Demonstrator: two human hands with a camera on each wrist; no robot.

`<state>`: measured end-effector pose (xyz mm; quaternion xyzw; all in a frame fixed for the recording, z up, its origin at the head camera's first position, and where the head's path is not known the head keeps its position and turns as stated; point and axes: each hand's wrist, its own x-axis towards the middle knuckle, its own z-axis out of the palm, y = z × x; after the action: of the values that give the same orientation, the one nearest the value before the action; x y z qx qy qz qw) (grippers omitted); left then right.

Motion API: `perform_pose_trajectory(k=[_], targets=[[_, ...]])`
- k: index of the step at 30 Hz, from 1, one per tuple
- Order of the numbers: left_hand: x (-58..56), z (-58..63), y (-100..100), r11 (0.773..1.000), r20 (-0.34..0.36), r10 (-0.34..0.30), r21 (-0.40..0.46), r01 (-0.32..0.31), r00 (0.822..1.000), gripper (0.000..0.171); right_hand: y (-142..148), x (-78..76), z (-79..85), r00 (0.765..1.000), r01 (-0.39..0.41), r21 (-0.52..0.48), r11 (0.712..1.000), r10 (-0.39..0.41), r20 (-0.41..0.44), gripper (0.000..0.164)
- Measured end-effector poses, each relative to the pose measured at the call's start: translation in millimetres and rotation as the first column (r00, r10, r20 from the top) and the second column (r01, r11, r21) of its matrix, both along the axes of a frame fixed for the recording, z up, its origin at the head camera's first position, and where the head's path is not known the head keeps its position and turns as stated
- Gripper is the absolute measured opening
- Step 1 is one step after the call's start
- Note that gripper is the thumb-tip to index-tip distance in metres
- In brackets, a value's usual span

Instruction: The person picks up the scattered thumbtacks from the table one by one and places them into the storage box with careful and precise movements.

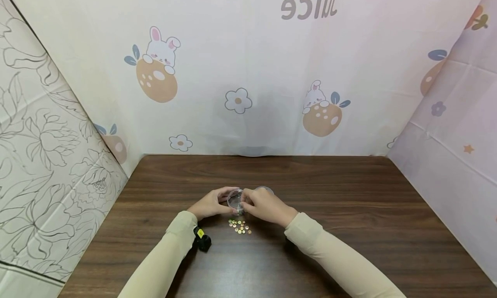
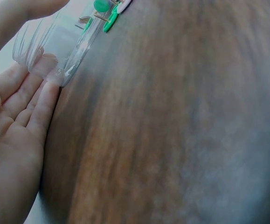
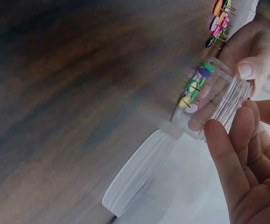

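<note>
My left hand [image 1: 211,203] grips a small clear jar [image 1: 234,199] from the side, thumb at the front and fingers behind it. In the right wrist view, several coloured thumbtacks [image 3: 192,87] in green, purple, yellow and white lie at the jar's bottom. My right hand [image 1: 268,205] is at the jar's mouth with bent fingers, their tips [image 3: 215,128] right by the rim. I cannot tell whether a thumbtack is between thumb and forefinger, as the other fingers hide that. More loose thumbtacks [image 1: 240,227] lie on the table in front of the jar, pins up.
A clear round lid [image 3: 137,175] lies on the table behind my right hand. The dark wooden table [image 1: 349,237] reaches back to a patterned curtain [image 1: 202,117]. A black wrist device [image 1: 202,239] with a yellow label sits under my left sleeve.
</note>
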<state>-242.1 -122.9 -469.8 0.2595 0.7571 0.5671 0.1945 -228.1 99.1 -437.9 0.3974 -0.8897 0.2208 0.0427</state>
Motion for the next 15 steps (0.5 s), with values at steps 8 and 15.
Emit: perform_pose_trajectory(k=[8, 15], targets=[[0.7, 1.6, -0.5, 1.0, -0.002, 0.008, -0.017, -0.008, 1.0, 0.071, -2.7, -4.0, -0.7, 0.999, 0.024, -0.004, 1.0, -0.024, 0.043, 0.007], [-0.3, 0.7, -0.5, 1.0, 0.003, 0.009, -0.018, -0.009, 1.0, 0.071, -3.3, -4.2, -0.1, 0.996, 0.038, 0.006, 0.999, -0.038, 0.08, 0.01]])
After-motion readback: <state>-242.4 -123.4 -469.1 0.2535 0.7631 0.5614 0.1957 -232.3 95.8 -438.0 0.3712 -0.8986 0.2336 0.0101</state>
